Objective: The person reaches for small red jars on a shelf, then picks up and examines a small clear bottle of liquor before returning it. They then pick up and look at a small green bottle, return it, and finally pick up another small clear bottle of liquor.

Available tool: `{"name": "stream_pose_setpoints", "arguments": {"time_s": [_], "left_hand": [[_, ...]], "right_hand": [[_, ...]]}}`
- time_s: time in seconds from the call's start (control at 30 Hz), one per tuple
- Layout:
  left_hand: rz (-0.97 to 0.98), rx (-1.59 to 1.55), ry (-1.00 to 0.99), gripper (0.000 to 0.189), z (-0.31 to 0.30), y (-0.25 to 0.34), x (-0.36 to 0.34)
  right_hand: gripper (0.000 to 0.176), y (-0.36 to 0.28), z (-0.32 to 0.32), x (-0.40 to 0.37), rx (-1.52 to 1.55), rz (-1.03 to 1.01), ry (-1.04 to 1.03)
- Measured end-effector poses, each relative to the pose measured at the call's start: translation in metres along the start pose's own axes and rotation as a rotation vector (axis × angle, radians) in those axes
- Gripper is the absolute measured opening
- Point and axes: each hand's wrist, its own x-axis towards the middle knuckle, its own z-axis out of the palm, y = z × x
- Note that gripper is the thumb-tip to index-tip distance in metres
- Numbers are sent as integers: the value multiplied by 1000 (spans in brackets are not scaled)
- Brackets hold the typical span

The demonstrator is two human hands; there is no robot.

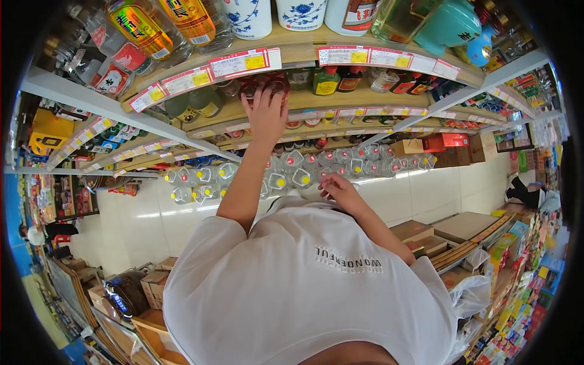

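My left hand [266,109] reaches into the shelf below the top one. Its fingers are curled over a dark red, glossy bottle [278,83], one of a small red group there; the hand covers much of it. Green-tinted bottles [204,101] stand to the left of that hand. On the other side are a bottle with a yellow label [326,81] and several dark ones. My right hand [339,187] hangs lower, in front of my waist, fingers loosely bent and apart. Nothing shows in it, and it touches no goods.
Large bottles and blue-and-white jars [301,13] line the top shelf, above a price-tag strip [240,62]. Clear plastic jugs [302,177] with yellow or red caps crowd the floor below. Cardboard boxes [410,231] and stacked goods lie behind me. Other people are farther off at both sides.
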Motion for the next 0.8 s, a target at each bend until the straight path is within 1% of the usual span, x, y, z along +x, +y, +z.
{"name": "stream_pose_setpoints", "arguments": {"time_s": [0.1, 0.17, 0.27, 0.3, 0.4, 0.5, 0.6, 0.7, 0.8], "left_hand": [[19, -17, 36, 33, 2, -5, 5], [21, -8, 26, 32, -4, -5, 9], [-1, -58, -40, 33, -7, -10, 12], [-51, -64, -92, 37, -5, -13, 13], [-86, -106, -130, 42, -4, -21, 14], [-73, -138, -165, 47, -8, -25, 17], [-69, -204, -156, 51, -7, -30, 19], [-91, -162, -241, 55, -12, -29, 20], [-9, -146, -178, 61, -13, -32, 20]], "right_hand": [[20, -11, -10, 0, 18, -16, 26], [21, -14, -16, -1, 31, -14, 39], [22, -5, -22, 4, 40, -69, 19], [23, -11, -20, 2, 11, -43, 33], [22, -9, -20, 0, 56, -85, 42], [20, -9, -19, -4, 68, -23, 81], [19, -7, -9, -8, 114, -92, 89], [18, -4, -2, -9, 75, -19, 85], [18, -3, 7, -9, 97, -51, 88]]}}
